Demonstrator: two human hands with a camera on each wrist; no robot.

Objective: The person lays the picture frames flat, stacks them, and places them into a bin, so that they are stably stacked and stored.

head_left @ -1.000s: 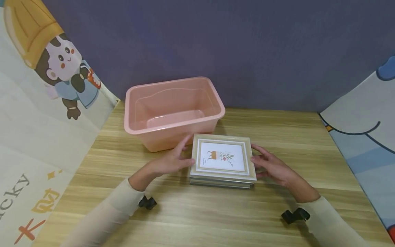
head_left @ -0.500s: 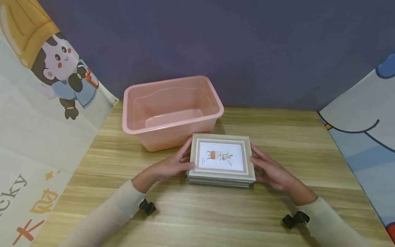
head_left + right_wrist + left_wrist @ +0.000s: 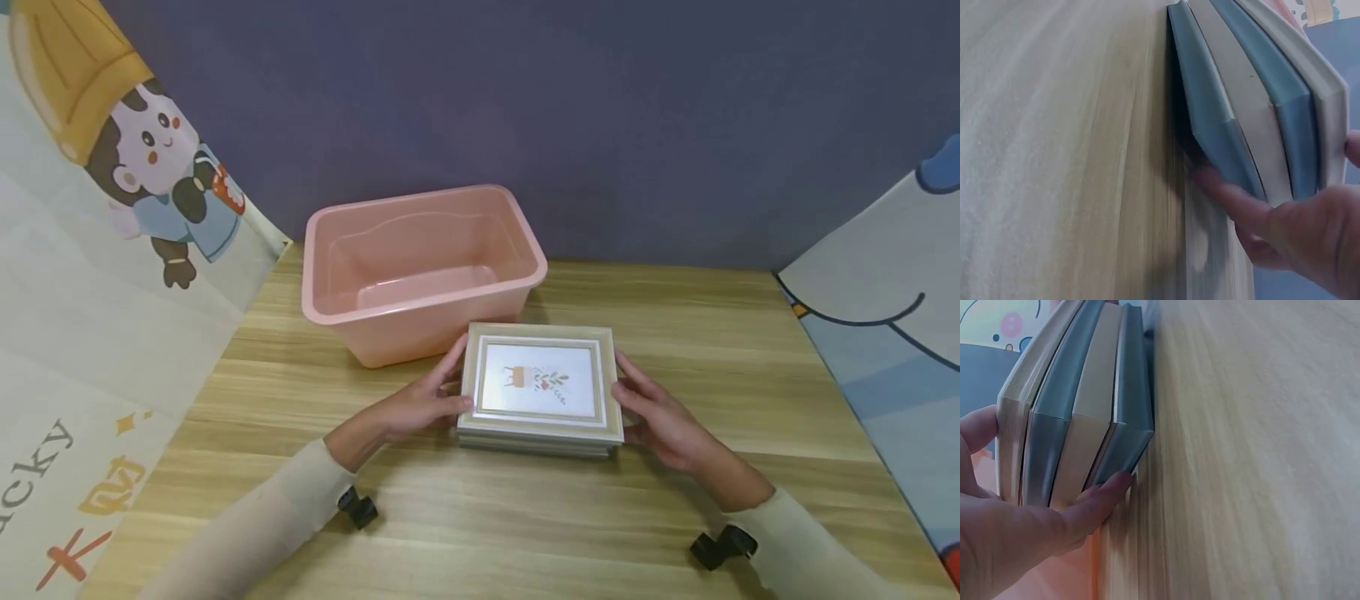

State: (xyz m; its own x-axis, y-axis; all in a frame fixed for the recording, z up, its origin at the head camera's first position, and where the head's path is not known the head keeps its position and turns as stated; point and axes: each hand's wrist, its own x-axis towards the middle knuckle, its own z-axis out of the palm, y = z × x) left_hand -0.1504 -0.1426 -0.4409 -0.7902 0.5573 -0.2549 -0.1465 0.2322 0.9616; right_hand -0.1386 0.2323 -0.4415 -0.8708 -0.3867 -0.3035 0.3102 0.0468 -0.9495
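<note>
Several picture frames lie in one neat stack (image 3: 540, 437), beige and blue-grey edges alternating. The topmost picture frame (image 3: 536, 382) is beige with a white inner border and a print of a plant in an orange pot. My left hand (image 3: 416, 408) grips the stack's left side, thumb at the top frame's edge; in the left wrist view its fingers reach the bottom blue frame (image 3: 1132, 425). On the opposite side, my right hand (image 3: 667, 421) holds the stack with the thumb at the upper edge. A finger (image 3: 1229, 194) reaches the bottom frame's lower corner in the right wrist view.
Right behind the stack stands a pink plastic bin (image 3: 423, 308) with nothing in it. The wooden table (image 3: 480, 525) ends at a dark blue backdrop (image 3: 600, 125). Printed cloths hang at the left (image 3: 210, 333) and right (image 3: 862, 283).
Both hands have come in closer against the sides of the stack, the left fingers now right along its edge. The top frame lies slightly straighter over those below. The bin has not moved.
</note>
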